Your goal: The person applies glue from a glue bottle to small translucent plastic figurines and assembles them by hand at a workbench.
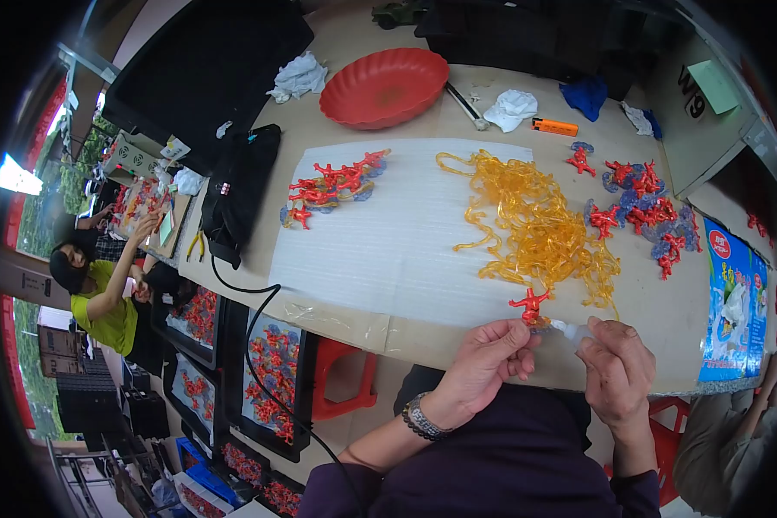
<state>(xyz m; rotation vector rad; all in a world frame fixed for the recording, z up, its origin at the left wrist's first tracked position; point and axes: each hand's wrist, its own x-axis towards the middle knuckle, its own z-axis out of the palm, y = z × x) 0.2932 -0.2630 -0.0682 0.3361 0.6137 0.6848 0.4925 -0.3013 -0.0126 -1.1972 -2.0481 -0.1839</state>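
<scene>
Near the table's front edge, my left hand (pixel 490 350) pinches the base of a small red figurine (pixel 529 302), which stands upright above my fingertips. My right hand (pixel 615 361) is wrapped round a small white squeeze bottle (pixel 571 331). The bottle's narrow white tip points left and reaches the figurine's lower part; whether it touches cannot be made out. Just beyond my hands lies a heap of translucent yellow-orange curly plastic pieces (pixel 535 224), partly on a white foam sheet (pixel 380 259). Several red figurines with bluish clear bases (pixel 647 203) lie to the right.
Finished-looking red figurines (pixel 337 183) form a row on the sheet's left. Behind stand a red scalloped bowl (pixel 384 86), an orange lighter (pixel 554 127) and crumpled tissues (pixel 511 110). A black bag (pixel 242 194) with a cable lies left; a person (pixel 116 298) in yellow works beyond.
</scene>
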